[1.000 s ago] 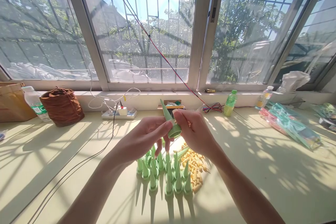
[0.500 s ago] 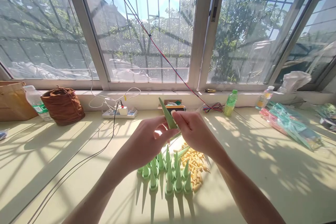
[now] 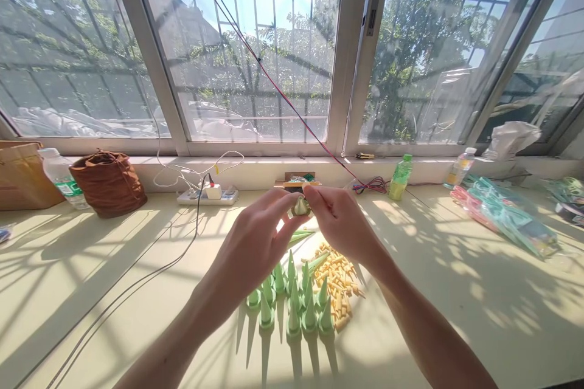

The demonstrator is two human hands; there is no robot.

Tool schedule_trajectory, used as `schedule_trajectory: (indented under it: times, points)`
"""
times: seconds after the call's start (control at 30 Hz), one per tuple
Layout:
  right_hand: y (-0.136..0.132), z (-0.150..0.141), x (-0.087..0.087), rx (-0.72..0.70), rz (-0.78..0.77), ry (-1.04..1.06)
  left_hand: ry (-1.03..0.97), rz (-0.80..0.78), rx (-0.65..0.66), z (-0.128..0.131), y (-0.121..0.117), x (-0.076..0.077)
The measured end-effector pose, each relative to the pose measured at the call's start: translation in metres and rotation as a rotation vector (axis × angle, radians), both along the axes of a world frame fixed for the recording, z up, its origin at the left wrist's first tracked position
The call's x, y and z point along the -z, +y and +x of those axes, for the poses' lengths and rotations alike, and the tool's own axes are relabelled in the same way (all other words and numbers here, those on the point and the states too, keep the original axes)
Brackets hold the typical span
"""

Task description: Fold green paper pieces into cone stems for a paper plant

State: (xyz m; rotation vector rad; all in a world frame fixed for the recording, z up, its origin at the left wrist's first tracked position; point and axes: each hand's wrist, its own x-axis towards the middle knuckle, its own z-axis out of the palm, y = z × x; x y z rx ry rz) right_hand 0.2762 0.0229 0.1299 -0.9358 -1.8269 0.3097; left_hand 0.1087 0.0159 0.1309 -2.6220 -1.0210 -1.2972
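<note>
In front of me, above the table, my left hand (image 3: 261,228) is closed with thumb and fingers around a green cone (image 3: 300,206). The cone shows nearly end-on, so its length is foreshortened. My right hand (image 3: 335,213) pinches at the cone's right side, its fingertips close to those of the left. Below the hands, several green cones (image 3: 294,304) stand upright in rows, each with a wider round base. Next to them on the right lies a heap of small tan pegs (image 3: 340,292). A few long green pieces (image 3: 301,235) lie behind the standing cones, partly hidden by my hands.
At the back stand a small open box (image 3: 300,180), a white power strip (image 3: 207,196) and a green bottle (image 3: 401,177). A brown cloth bag (image 3: 109,185) is at left, plastic packets (image 3: 506,213) at right. A black cable (image 3: 182,255) crosses the table's left side.
The green cone in my hands has turned from pointing up and left to nearly end-on. Both hands have stayed close together, the right rising slightly.
</note>
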Motion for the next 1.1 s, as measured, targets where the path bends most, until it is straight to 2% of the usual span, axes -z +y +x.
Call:
schedule_trajectory:
  times: [0.23, 0.27, 0.4, 0.47, 0.63, 0.77, 1.1]
  points:
    - [-0.001, 0.007, -0.004, 0.008, 0.011, 0.089, -0.219, -0.327, -0.091, -0.007, -0.001, -0.017]
    - [-0.001, 0.008, -0.005, -0.005, 0.011, 0.093, -0.221, -0.405, -0.059, -0.010, 0.000, -0.018]
    - [-0.003, 0.008, -0.005, -0.072, 0.010, 0.070, -0.250, -0.751, 0.207, -0.018, 0.002, -0.020]
    - [-0.003, 0.008, -0.005, -0.106, 0.008, 0.052, -0.247, -0.832, 0.294, -0.019, 0.002, -0.021]
    - [-0.004, 0.008, -0.006, -0.171, -0.014, 0.082, -0.362, -0.933, 0.413, -0.016, 0.002, -0.022]
    - [-0.004, 0.010, -0.006, -0.198, -0.015, 0.094, -0.463, -0.985, 0.458, -0.013, 0.003, -0.023]
    - [-0.005, 0.014, -0.008, -0.136, 0.072, 0.058, -0.588, -0.881, 0.433, -0.014, 0.000, -0.024]
